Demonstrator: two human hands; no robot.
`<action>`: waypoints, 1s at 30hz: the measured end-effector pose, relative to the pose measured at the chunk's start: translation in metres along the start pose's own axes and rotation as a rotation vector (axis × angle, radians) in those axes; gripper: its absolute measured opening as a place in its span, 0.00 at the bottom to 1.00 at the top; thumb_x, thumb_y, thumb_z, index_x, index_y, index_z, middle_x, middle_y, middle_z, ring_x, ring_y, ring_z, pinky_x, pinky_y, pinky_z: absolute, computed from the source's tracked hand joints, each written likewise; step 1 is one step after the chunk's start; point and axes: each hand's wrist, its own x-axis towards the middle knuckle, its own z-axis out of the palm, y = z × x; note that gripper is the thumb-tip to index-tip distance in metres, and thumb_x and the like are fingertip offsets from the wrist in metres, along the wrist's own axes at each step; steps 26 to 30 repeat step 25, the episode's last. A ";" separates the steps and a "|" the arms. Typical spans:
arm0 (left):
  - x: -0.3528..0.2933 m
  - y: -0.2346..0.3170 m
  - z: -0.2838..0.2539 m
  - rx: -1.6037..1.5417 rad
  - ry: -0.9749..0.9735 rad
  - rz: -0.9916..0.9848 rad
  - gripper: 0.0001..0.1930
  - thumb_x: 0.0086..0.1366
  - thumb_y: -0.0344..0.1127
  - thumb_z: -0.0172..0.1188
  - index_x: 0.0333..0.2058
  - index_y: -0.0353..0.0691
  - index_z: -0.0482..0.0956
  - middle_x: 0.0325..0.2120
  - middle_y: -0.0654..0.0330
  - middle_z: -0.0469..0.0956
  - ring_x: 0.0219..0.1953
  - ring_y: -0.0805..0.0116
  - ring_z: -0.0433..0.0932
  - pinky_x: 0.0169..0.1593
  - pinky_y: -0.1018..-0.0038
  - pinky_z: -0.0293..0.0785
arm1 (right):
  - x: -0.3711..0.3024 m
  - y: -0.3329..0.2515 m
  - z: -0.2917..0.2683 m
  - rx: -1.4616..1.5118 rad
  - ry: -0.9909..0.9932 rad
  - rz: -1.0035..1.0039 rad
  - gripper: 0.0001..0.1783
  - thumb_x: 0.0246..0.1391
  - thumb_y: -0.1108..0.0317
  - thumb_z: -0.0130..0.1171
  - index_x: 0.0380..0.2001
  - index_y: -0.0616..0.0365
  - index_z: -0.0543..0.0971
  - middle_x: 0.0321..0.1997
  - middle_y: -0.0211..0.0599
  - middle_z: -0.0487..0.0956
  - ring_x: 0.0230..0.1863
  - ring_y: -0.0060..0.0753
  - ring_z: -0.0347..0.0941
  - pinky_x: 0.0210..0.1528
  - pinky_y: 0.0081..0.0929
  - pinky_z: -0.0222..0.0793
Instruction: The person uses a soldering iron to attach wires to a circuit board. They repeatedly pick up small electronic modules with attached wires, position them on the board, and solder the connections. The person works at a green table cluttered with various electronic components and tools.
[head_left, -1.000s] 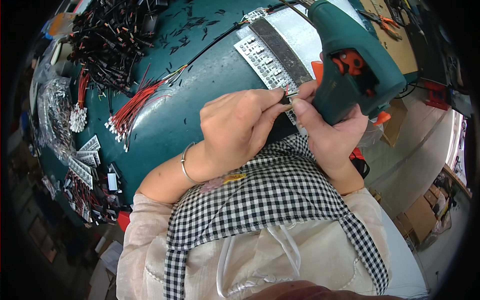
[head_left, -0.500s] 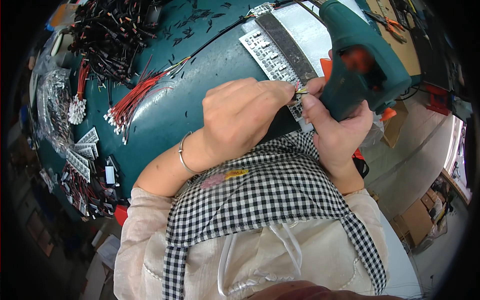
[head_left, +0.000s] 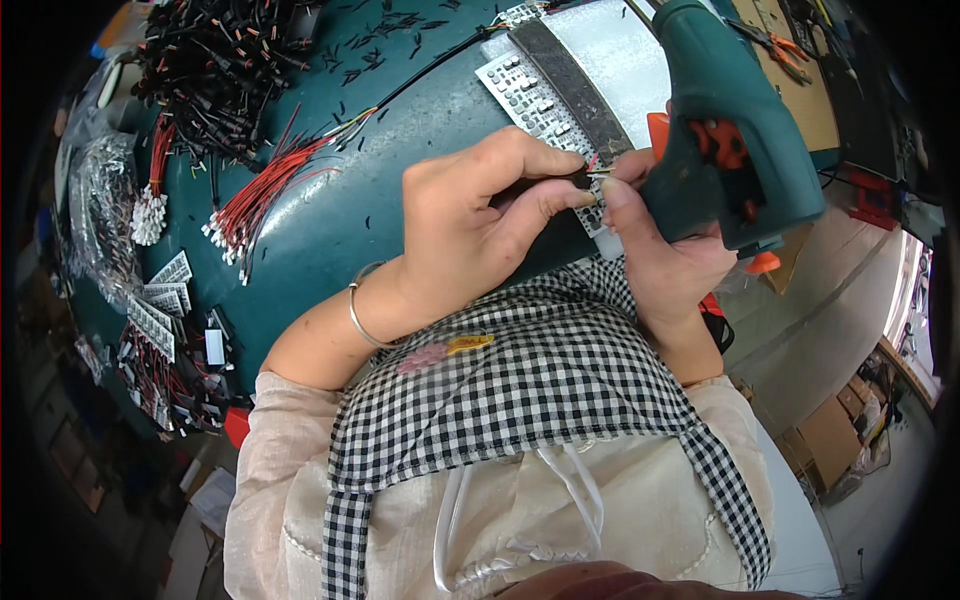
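Observation:
My left hand (head_left: 470, 210) has thumb and forefinger bent around thin coloured wires (head_left: 599, 171), with a dark gap or sheath between the fingertips. Against the same wires, the thumb and forefinger of my right hand (head_left: 665, 235) are pinched. A dark green hand tool (head_left: 780, 165) with orange parts, perhaps a glue or heat gun, covers part of my right hand; whether the palm grips it I cannot tell. Beneath the fingertips lies a white circuit board panel (head_left: 530, 95) with rows of small components, a dark flat bar (head_left: 570, 80) across its far side.
A black cable (head_left: 430, 75) runs from the board to red wires with white connectors (head_left: 250, 215). Black cables (head_left: 225, 75) are heaped at the far left, near a clear plastic bag (head_left: 105, 220) and small boards (head_left: 155, 320). Orange-handled pliers (head_left: 785, 50) lie at the far right.
My left hand has turned and opened its grip slightly, so the thumb now shows below the forefinger. The green tool has shifted slightly; my right hand stays at the wires.

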 end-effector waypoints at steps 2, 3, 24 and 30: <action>-0.002 0.002 0.002 -0.099 0.001 -0.114 0.10 0.56 0.26 0.66 0.37 0.31 0.78 0.26 0.59 0.81 0.24 0.79 0.76 0.26 0.84 0.71 | 0.000 -0.001 0.000 -0.024 -0.004 -0.027 0.05 0.48 0.84 0.61 0.29 0.66 0.77 0.27 0.30 0.78 0.28 0.18 0.73 0.29 0.15 0.69; -0.005 0.004 0.003 -0.173 -0.002 -0.206 0.10 0.57 0.25 0.65 0.37 0.31 0.77 0.27 0.59 0.81 0.24 0.80 0.76 0.27 0.85 0.70 | 0.001 0.000 0.000 -0.031 -0.007 -0.042 0.05 0.48 0.84 0.61 0.29 0.66 0.77 0.27 0.31 0.79 0.27 0.18 0.73 0.29 0.15 0.69; -0.002 0.015 -0.004 -0.605 -0.195 -0.588 0.09 0.61 0.26 0.62 0.39 0.29 0.77 0.30 0.59 0.79 0.32 0.76 0.78 0.39 0.83 0.75 | 0.007 0.006 -0.016 0.050 -0.062 0.005 0.11 0.44 0.83 0.66 0.33 0.65 0.77 0.31 0.34 0.80 0.31 0.21 0.76 0.35 0.18 0.73; -0.001 0.015 -0.007 -0.624 -0.221 -0.595 0.10 0.61 0.27 0.62 0.39 0.29 0.77 0.30 0.58 0.80 0.32 0.76 0.79 0.39 0.83 0.76 | 0.009 0.005 -0.017 0.043 -0.064 0.026 0.11 0.44 0.83 0.66 0.33 0.65 0.77 0.31 0.34 0.81 0.31 0.22 0.76 0.35 0.18 0.73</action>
